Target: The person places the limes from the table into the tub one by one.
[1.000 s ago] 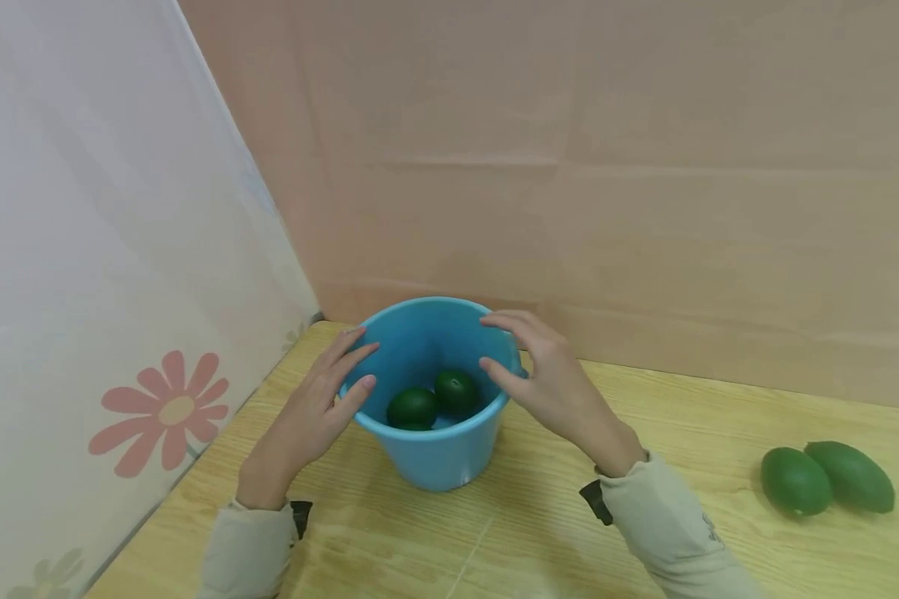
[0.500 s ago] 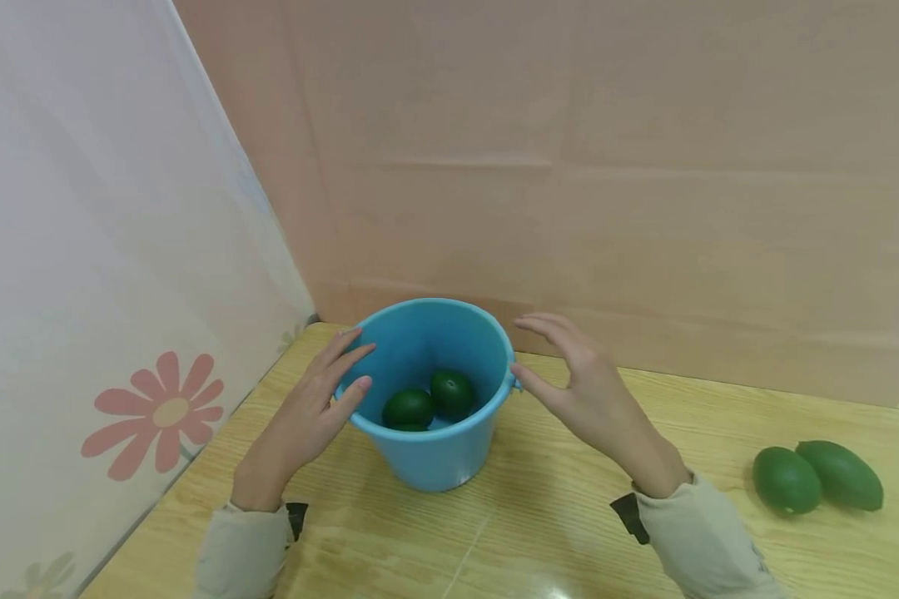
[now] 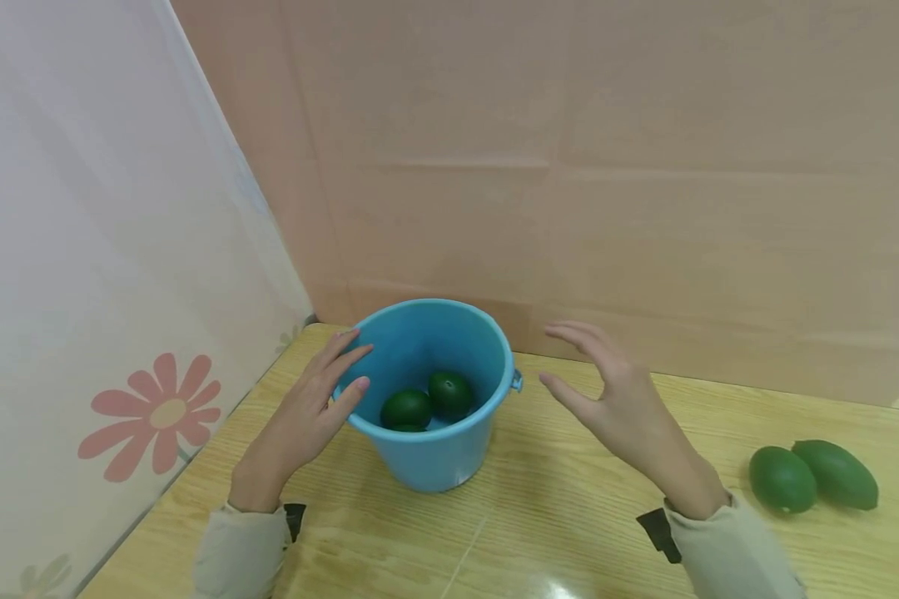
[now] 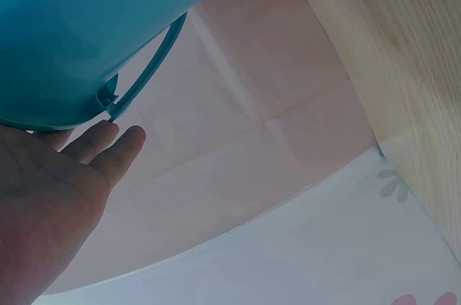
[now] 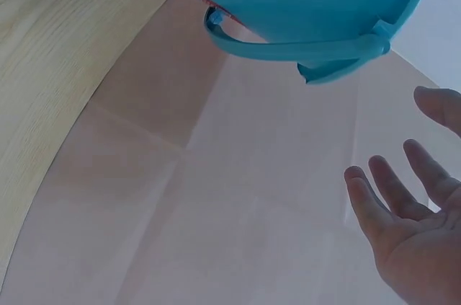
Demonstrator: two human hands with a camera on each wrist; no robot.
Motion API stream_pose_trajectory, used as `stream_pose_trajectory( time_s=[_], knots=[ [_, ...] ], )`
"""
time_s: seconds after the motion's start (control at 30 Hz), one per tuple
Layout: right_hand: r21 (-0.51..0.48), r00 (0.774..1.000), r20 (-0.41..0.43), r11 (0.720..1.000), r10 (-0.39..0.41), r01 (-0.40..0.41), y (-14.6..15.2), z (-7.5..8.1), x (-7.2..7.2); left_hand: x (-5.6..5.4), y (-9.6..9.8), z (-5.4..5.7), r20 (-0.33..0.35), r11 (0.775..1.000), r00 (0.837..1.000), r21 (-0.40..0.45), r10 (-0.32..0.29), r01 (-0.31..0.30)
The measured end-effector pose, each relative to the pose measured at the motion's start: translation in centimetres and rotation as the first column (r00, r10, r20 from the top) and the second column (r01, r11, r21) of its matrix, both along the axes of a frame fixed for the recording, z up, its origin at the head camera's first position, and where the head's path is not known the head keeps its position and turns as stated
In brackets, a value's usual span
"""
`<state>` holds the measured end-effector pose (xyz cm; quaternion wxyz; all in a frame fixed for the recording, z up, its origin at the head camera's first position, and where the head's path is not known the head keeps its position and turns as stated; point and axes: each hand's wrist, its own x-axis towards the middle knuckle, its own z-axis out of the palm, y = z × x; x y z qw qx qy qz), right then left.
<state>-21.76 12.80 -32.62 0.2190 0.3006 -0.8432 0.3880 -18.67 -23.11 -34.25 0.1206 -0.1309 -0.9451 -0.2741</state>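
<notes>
A light blue plastic bucket [image 3: 434,462] stands on the table in the head view. Inside lie two dark green oval fruits, one nearer [image 3: 407,409] and one farther [image 3: 451,395]. My left hand [image 3: 303,416] is at the bucket's left rim, its fingers spread and fairly straight, fingertips over the opening. In the left wrist view those fingers lie right at the rim near the handle's [image 4: 151,67] joint. My right hand [image 3: 629,412] is held in the air right of the bucket, apart from it, holding nothing, fingers loosely bent. The handle [image 5: 310,50] hangs down in the right wrist view.
Two more green fruits, one rounder [image 3: 782,480] and one longer [image 3: 836,474], lie side by side on the right of the wood-grain table [image 3: 539,516]. A brownish sheet [image 3: 644,208] backs the table, and a flower-printed white sheet [image 3: 135,249] borders it on the left.
My right hand has moved away from the bucket's right rim, to the right and slightly toward me. The left hand and the bucket stay in nearly the same place.
</notes>
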Motion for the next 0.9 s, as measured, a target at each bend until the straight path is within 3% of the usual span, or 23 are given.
stream_pose_trajectory(
  time_s=[0.33, 0.57, 0.9],
  knots=[
    [0.005, 0.994, -0.02, 0.994, -0.108, 0.108, 2.7, -0.8, 1.2, 0.0, -0.1, -0.1, 0.006, 1.0, 1.0, -0.003, 0.001, -0.001],
    [-0.026, 0.99, -0.037, 0.991, -0.135, 0.134, 4.4, -1.5, 1.8, 0.0, -0.1, 0.0, 0.013, 1.0, 1.0, -0.001, 0.005, -0.005],
    [-0.025, 0.98, 0.009, 0.979, -0.201, 0.201, 6.6, -2.1, 2.9, 0.0, -0.1, 0.1, 0.005, 1.0, 1.0, 0.007, -0.003, 0.003]
  ],
)
